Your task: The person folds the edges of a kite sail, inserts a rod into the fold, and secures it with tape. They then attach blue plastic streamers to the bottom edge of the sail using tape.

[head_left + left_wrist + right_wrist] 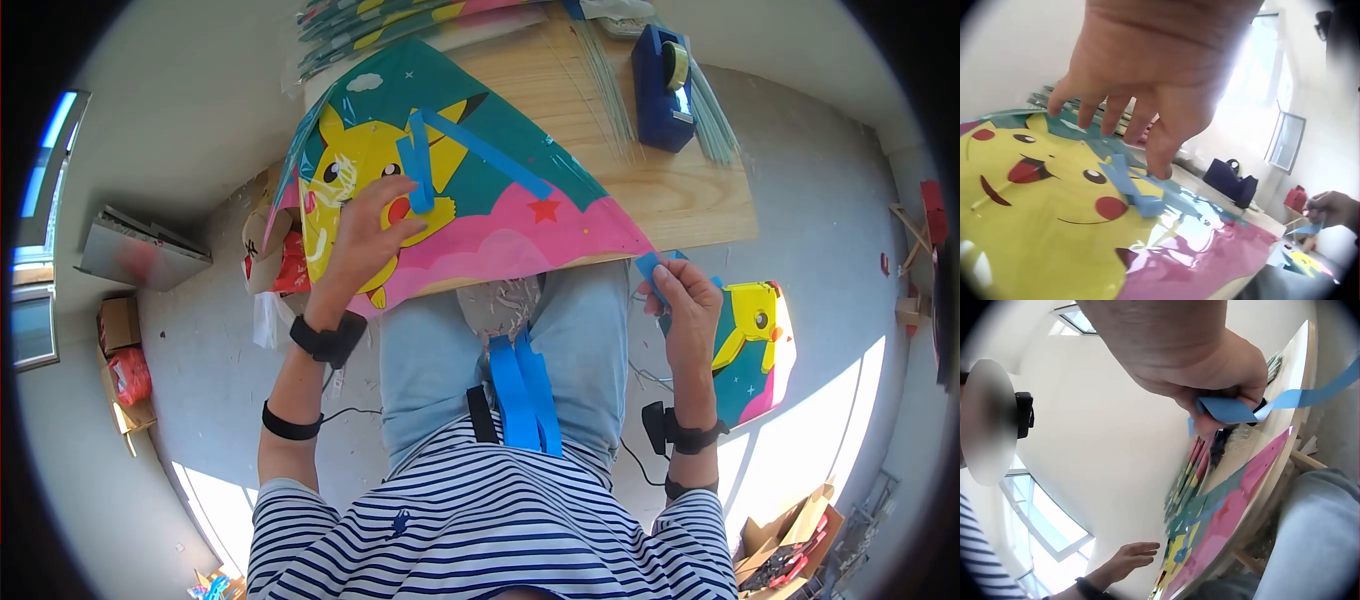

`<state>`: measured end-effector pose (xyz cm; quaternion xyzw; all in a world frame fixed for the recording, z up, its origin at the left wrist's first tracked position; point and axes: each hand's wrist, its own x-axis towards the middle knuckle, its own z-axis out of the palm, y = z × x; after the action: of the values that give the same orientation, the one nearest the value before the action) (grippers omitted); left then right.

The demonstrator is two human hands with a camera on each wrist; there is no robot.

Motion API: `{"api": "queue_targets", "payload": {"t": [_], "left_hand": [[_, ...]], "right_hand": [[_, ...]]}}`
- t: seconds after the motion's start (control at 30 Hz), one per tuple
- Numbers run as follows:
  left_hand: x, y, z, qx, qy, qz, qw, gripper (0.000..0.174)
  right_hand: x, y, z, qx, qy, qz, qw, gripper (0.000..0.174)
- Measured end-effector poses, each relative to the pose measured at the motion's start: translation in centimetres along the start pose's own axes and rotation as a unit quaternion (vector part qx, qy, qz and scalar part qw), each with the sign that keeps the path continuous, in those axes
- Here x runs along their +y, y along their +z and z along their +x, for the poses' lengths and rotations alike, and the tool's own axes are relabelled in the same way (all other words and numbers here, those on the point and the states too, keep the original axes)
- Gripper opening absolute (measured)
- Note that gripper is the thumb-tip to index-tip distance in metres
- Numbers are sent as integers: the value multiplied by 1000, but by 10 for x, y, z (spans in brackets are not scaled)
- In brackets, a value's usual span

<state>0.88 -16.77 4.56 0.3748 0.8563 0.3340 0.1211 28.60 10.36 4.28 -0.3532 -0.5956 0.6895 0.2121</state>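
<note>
A kite (560, 230) with a yellow cartoon figure on green and pink lies on the wooden table. My left hand (372, 232) hovers over the figure, its fingers spread and nothing in them. Close to those fingers, a folded blue strip (478, 148) lies across the kite. Off the kite's right corner, my right hand (690, 300) pinches the end of another blue strip (650, 268) between thumb and fingers. From the right wrist view, this held strip (1319, 395) trails away from the hand. More blue strips (520, 395) hang over my lap.
A blue tape dispenser (662, 95) stands at the table's back right beside thin pale rods (715, 125). Packed kites (400, 25) are stacked at the back left. A second kite (750, 345) is low at the right. Cardboard boxes (790, 530) sit on the floor.
</note>
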Motion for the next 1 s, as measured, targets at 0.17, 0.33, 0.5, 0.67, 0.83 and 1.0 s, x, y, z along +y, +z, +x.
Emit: {"api": "queue_targets", "payload": {"t": [0.17, 0.33, 0.5, 0.67, 0.83, 1.0], "left_hand": [[110, 67, -11, -227, -79, -417, 877, 23], [129, 90, -15, -223, -80, -483, 843, 13], [121, 77, -21, -215, -174, -521, 807, 10], [121, 74, -26, -205, -215, -513, 805, 8], [132, 72, -35, -180, -113, -512, 832, 8], [144, 59, -37, -114, 145, -353, 917, 18]], "right_hand": [[-13, 29, -22, -110, 52, 50, 991, 15], [-25, 33, -39, -111, 45, 12, 993, 18], [-16, 11, -44, -186, 127, 79, 971, 21], [-4, -4, -50, -188, 137, 86, 969, 16], [-2, -3, -65, -89, -77, -95, 989, 12], [-7, -6, -74, 43, -448, -346, 823, 18]]}}
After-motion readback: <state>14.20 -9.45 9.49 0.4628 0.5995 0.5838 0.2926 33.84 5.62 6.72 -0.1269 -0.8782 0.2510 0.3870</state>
